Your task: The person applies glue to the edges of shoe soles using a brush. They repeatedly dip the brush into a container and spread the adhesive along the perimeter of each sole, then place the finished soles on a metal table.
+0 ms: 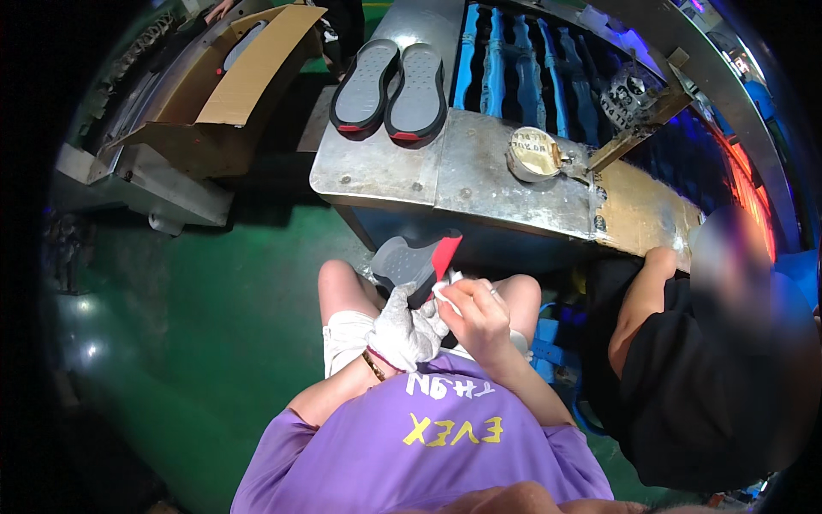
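Note:
My left hand [406,332], in a whitish work glove, is closed around a shoe sole [401,260] above my lap. This sole is grey on top with small dots, and a red part at one end faces up to the right. My bare right hand [481,315] pinches a small white cloth [442,295] against the sole's edge by the red end. Fingers and cloth hide part of that edge. Two more soles, a left one [361,88] and a right one [418,92], lie side by side on the metal table, grey with black rims and red ends.
Ahead stands the metal table [377,163], bearing a round tin [534,156] with a brush-like tool. Beyond it a conveyor carries blue strips [494,64]. A co-worker in black [676,377] sits close on my right. An open cardboard box [248,81] stands far left.

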Demonstrator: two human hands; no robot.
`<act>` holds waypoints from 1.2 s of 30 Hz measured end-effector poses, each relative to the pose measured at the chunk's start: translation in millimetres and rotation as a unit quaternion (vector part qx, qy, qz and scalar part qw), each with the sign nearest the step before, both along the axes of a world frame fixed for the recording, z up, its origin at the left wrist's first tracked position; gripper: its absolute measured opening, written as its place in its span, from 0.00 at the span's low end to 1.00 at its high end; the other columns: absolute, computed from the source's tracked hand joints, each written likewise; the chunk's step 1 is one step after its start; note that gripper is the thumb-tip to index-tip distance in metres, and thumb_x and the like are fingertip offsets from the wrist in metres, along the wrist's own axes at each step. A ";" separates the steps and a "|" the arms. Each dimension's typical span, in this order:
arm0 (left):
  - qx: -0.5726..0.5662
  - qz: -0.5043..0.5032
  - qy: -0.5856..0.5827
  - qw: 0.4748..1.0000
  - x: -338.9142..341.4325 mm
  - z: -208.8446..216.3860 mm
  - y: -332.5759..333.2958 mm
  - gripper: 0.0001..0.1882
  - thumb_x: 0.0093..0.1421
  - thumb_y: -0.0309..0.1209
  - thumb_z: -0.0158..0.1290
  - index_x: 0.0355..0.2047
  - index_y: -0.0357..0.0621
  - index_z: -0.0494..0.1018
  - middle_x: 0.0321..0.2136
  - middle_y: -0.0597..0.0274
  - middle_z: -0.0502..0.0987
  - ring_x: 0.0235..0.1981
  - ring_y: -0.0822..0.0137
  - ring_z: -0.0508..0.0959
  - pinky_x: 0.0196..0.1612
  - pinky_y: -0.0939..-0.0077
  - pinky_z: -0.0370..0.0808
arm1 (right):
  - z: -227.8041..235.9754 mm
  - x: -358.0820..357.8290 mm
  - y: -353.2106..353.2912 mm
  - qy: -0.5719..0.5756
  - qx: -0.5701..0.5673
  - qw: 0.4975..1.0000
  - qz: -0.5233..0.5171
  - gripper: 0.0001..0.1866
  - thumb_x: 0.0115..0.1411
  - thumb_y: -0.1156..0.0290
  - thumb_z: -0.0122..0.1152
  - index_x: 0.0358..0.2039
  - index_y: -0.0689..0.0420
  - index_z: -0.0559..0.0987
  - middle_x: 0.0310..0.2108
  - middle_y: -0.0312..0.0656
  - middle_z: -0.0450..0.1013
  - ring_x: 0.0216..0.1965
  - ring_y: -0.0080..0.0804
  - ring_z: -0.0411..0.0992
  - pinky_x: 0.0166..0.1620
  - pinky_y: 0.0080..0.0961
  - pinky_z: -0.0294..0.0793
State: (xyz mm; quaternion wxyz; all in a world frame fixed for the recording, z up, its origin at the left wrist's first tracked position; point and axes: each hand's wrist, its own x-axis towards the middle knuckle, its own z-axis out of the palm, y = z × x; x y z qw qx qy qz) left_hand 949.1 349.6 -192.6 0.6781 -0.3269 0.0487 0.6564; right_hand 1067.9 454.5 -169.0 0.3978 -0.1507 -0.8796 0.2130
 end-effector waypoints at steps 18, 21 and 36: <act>-0.118 -0.027 0.171 0.978 3.1 12.6 -3.9 0.19 0.66 0.43 0.52 0.39 0.36 0.73 0.25 0.54 0.77 0.26 0.57 0.79 0.36 0.67 0.83 | 9.6 -4.1 14.6 0.090 -0.019 0.991 -0.094 0.11 0.47 0.81 0.71 0.33 0.57 0.84 0.32 0.40 0.76 0.30 0.34 0.75 0.31 0.28 0.76; -0.093 -0.061 0.100 0.989 2.7 10.3 -5.6 0.18 0.66 0.42 0.51 0.40 0.37 0.73 0.27 0.54 0.79 0.28 0.56 0.81 0.37 0.67 0.83 | 21.3 -24.5 11.7 0.099 0.004 0.994 -0.035 0.13 0.45 0.77 0.74 0.34 0.55 0.84 0.34 0.39 0.75 0.30 0.35 0.75 0.32 0.27 0.76; -0.066 -0.043 0.061 0.995 0.3 -14.6 -17.3 0.19 0.69 0.42 0.44 0.33 0.38 0.72 0.24 0.57 0.76 0.26 0.58 0.78 0.31 0.66 0.81 | 7.7 -13.2 14.3 0.020 0.087 0.994 -0.054 0.14 0.47 0.78 0.73 0.36 0.54 0.83 0.33 0.39 0.76 0.32 0.37 0.76 0.32 0.30 0.77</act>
